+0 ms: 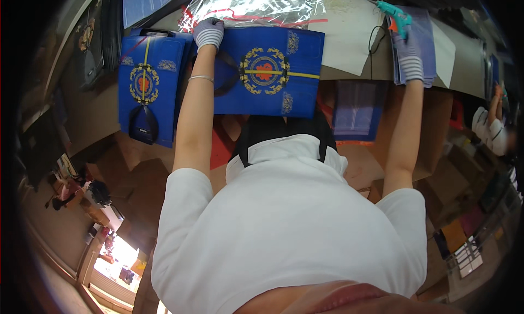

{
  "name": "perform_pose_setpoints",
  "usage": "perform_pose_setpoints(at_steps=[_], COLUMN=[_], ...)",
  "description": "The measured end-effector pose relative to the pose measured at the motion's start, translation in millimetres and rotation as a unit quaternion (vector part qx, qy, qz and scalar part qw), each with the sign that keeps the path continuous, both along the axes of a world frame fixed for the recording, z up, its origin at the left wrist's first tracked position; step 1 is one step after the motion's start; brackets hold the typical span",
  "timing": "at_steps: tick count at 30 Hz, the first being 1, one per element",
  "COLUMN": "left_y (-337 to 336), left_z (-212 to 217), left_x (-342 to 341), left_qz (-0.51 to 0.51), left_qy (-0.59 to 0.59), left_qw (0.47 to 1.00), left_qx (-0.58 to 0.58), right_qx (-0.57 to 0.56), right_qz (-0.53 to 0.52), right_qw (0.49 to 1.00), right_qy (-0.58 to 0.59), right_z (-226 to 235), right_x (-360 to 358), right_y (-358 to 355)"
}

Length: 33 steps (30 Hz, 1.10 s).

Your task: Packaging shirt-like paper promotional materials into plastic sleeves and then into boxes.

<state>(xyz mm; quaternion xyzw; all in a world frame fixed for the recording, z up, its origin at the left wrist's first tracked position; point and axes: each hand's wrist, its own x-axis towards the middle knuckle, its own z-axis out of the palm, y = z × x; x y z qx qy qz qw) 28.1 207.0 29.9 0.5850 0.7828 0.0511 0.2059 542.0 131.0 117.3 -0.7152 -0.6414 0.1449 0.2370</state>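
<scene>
Blue bag (304,93) over the near edge of our surface (466,68) had its strap (233,73); gluing perhaps remained. Right grip (405,47) held glue gun (399,19); left grip (209,32) we could not tell.

Flat, rectangular blue bag (303,60), round red-and-gold crest, yellow stripe, black strap handle: lies turned sideways, handle end left, far part over the desk (464,75), near part jutting past its near edge. Teal plastic glue gun (402,20), orange trigger: toward desk's right end, nozzle pointing left and away.
</scene>
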Motion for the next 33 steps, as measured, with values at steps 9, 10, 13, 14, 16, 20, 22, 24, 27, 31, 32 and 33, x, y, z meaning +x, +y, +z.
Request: perform_pose_setpoints(at_steps=[9,10,13,14,16,20,22,24,27,31,32,33], left_y=[19.8,20.2,11.4,7.5,14.2,16.9,19.9,17.9,28.7,12.8,11.0,10.5], left_z=[87.1,101.7,110.6,111.0,111.5,99.2,94.1,75.3,26.3,10.1,6.0,3.0], left_x=[6.4,17.8,12.7,23.2,25.2,12.3,6.9,3.1,-12.6,8.2,11.1,7.6], left_qz=[-0.055,-0.072,-0.09,-0.115,-0.159,-0.214,-0.31,-0.358,-0.286,-0.21,-0.214,-0.177], left_qy=[-0.103,-0.182,-0.266,-0.236,-0.256,-0.232,-0.128,-0.093,-0.276,-0.468,-0.469,-0.457], left_qw=[0.97,0.95,0.914,0.917,0.9,0.916,0.912,0.891,0.917,0.858,0.856,0.872], left_qx=[0.212,0.245,0.294,0.3,0.314,0.248,0.235,0.262,0.041,-0.021,-0.022,0.019], right_qx=[-0.287,-0.375,-0.466,-0.439,-0.395,-0.258,-0.183,-0.25,-0.206,-0.121,-0.139,-0.14], right_qz=[-0.014,0.073,-0.054,-0.081,-0.07,0.14,0.129,-0.119,-0.171,-0.257,-0.245,-0.24], right_qw=[0.958,0.923,0.82,0.791,0.713,0.856,0.921,0.805,0.796,0.822,0.795,0.795], right_qy=[0.02,0.049,0.327,0.419,0.576,0.425,0.318,0.524,0.543,0.494,0.538,0.539], right_z=[-78.6,-96.4,-91.5,-89.2,-79.1,0.6,40.9,101.3,108.9,91.9,62.7,41.6], right_x=[-121.7,-136.5,-184.6,-182.2,-190.7,-187.7,-164.5,-160.9,-134.9,-168.6,-158.0,-152.9], right_y=[-128.2,-147.0,-168.8,-172.4,-168.4,-175.3,-212.6,-244.3,-285.6,-288.4,-295.4,-305.1])
